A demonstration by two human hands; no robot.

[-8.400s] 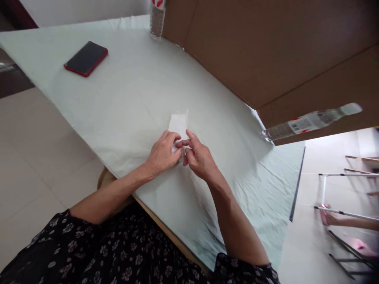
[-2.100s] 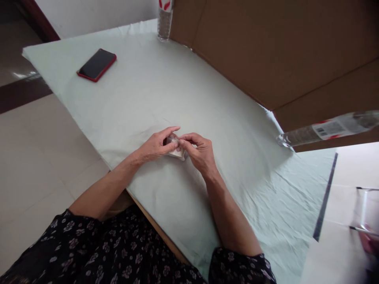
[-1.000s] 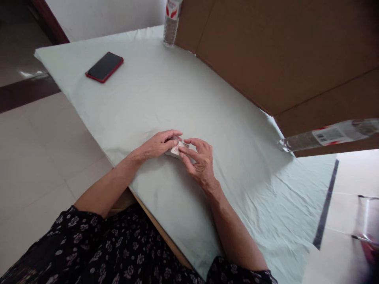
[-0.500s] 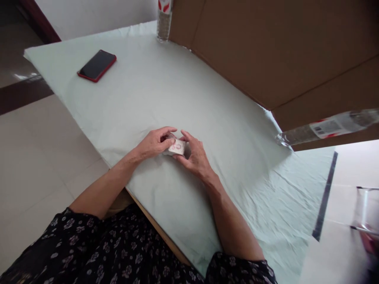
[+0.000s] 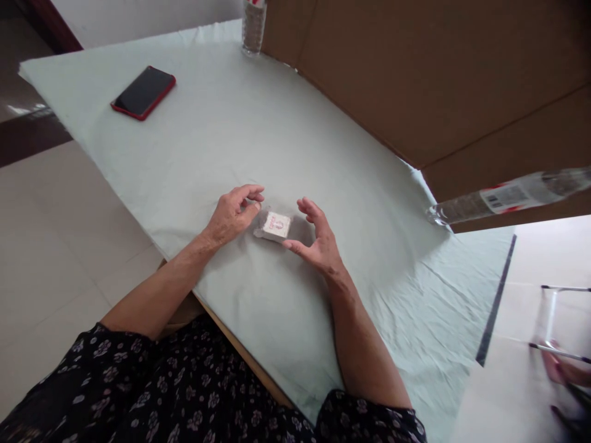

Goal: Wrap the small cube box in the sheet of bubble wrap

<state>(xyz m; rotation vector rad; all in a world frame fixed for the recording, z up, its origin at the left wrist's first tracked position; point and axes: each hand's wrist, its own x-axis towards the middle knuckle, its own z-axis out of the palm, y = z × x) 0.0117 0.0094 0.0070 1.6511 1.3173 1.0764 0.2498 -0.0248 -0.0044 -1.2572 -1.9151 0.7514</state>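
Note:
A small white pack (image 5: 277,226) with red print on top lies on the pale green cloth, in what looks like loose clear plastic. My left hand (image 5: 234,212) is just to its left, fingers a little bent and thumb apart, with nothing in it. The left thumb tip is close to the plastic's edge; I cannot tell whether they touch. On the other side, my right hand (image 5: 321,240) is open, its fingers and thumb spread wide. Its thumb tip comes near the pack's lower right corner, while the fingers stand off from it.
A phone in a red case (image 5: 144,92) lies at the far left of the cloth-covered table (image 5: 207,135). Brown cardboard (image 5: 415,80) stands along the far right side. One clear bottle (image 5: 253,31) stands at its left end, another bottle (image 5: 503,198) at its right.
Both hands have let go of the pack and drawn apart, the left to the left and the right to the right. The pack now rests on the cloth, its top uncovered.

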